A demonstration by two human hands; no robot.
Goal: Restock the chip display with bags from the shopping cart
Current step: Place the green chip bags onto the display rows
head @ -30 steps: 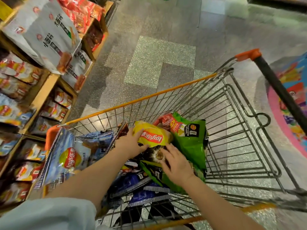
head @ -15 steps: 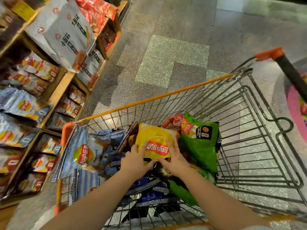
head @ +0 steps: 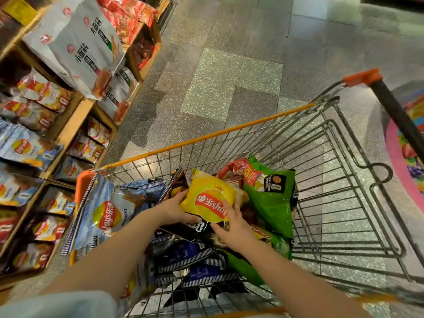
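Observation:
A yellow chip bag (head: 210, 198) with a red logo is held above the pile in the wire shopping cart (head: 339, 203). My left hand (head: 176, 210) grips its left edge and underside. My right hand (head: 231, 222) holds its right lower corner, fingers curled over the front. Under it lie a green chip bag (head: 273, 203), dark blue bags (head: 195, 260) and a light blue bag (head: 107, 212) leaning on the cart's left end. The wooden chip display (head: 68, 131) stands to the left with rows of bags.
Large white snack bags (head: 78, 42) and red packets (head: 124, 17) fill the upper shelves. The cart's black handle (head: 399, 118) with an orange cap runs along the right. A pink floor graphic (head: 410, 157) lies beyond it. Speckled tile floor (head: 229, 76) stretches ahead.
Both hands closed on the yellow bag and lifted it off the pile; my right hand moved up from the green bag. The view shifted slightly left toward the display.

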